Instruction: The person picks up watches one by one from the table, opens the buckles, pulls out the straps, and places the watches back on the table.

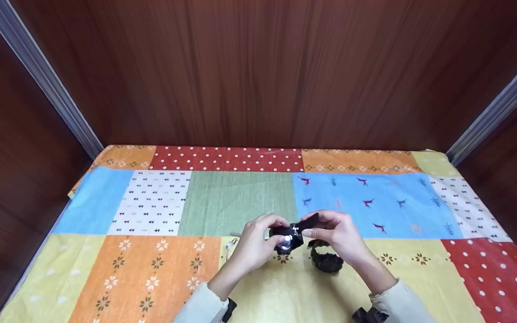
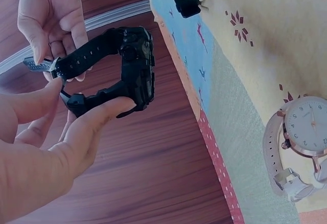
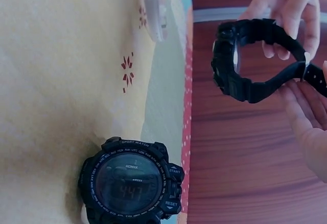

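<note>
Both hands are up over the bench [image 1: 106,269] pinching the same black watch [image 1: 287,235] between them: left hand [image 1: 254,244] on the lower strap, right hand [image 1: 337,233] on the buckle end. A second black digital watch [image 1: 327,260] lies just below, and a white watch [image 2: 301,147] lies beside it.

lower left of the right wrist view, the black digital watch [image 3: 131,183] on the tabletop reads "sport watch" along its bezel, "start" and "reset" at its right edge, digits near "4:47" showing. the small brand word is too blurred.
</note>
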The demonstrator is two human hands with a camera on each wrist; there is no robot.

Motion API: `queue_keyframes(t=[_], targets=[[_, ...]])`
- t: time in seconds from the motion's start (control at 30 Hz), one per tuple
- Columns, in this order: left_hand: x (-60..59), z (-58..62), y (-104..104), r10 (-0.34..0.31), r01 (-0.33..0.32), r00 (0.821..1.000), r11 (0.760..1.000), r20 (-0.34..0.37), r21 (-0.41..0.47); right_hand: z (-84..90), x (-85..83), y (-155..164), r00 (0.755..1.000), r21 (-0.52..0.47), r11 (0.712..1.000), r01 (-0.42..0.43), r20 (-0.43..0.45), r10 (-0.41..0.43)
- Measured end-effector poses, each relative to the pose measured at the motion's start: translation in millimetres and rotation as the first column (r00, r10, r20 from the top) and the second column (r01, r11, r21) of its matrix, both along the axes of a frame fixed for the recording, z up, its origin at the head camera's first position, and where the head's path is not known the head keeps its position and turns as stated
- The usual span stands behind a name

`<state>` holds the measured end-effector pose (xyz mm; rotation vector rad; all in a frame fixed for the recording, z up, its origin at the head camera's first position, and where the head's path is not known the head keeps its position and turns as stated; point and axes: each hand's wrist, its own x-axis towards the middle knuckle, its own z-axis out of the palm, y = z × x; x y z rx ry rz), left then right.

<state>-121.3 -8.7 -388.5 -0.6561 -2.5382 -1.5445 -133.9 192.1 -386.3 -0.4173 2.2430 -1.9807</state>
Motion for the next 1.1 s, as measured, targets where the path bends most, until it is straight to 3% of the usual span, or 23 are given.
queue_keyframes(t=[0.13, 0.33, 0.73, 1.1], targets=[[0.8, 1.0, 3.1, -0.011, 0.011, 1.000, 1.000, 0.009, -0.004, 0.6, 0.8, -1.4, 1.000, 0.000, 1.000, -0.002, -0.006, 0.002], [2.8, 3.8, 9.4, 0.037, -0.037, 0.999, 0.998, -0.006, -0.040, 0.9, 1.3, -3.6, 0.999, 0.018, 1.000, 0.002, -0.039, -0.001], [2.6, 10.0, 16.8, 0.044, -0.050, 0.998, 0.981, -0.035, -0.189, 1.7, 3.6, -8.9, 0.999, 0.005, 1.000, 0.014, -0.043, -0.014], [1.3, 16.7, 15.1, -0.008, 0.027, 0.996, 0.975, 0.086, -0.222, 2.4, 5.6, -11.7, 0.998, 0.019, 0.999, 0.034, -0.057, -0.033]])
